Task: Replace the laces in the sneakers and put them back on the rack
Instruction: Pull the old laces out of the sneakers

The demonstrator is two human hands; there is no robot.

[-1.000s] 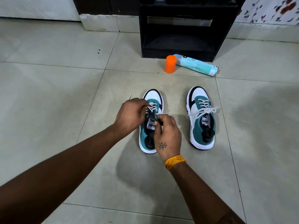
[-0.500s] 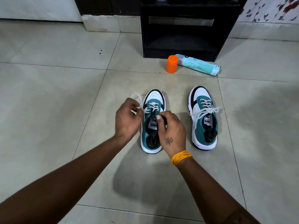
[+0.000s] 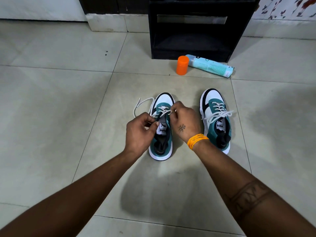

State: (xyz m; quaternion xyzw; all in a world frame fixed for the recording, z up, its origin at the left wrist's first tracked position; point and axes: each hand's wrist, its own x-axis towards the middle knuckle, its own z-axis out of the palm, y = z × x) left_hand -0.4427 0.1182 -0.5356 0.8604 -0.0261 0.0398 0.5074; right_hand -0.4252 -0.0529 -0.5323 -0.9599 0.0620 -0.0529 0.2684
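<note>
While laced by two hands (image 3: 139, 132), two sneakers (image 3: 215, 122).

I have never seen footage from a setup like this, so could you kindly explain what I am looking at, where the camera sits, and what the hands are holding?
There is no machine here: a person wears one wide-angle camera on the head, looking forward and down, so both forearms reach in from the bottom edge. Two teal and white sneakers stand on the tiled floor. The right sneaker is already laced and tied. Both hands work on the left sneaker: the left hand pinches its white lace, whose free end loops onto the floor beside the toe, and the right hand, with an orange wristband, pinches the lacing near the upper eyelets. Further back, an orange cap stands upright beside a pale blue bottle lying on its side, in front of a black rack.
</note>
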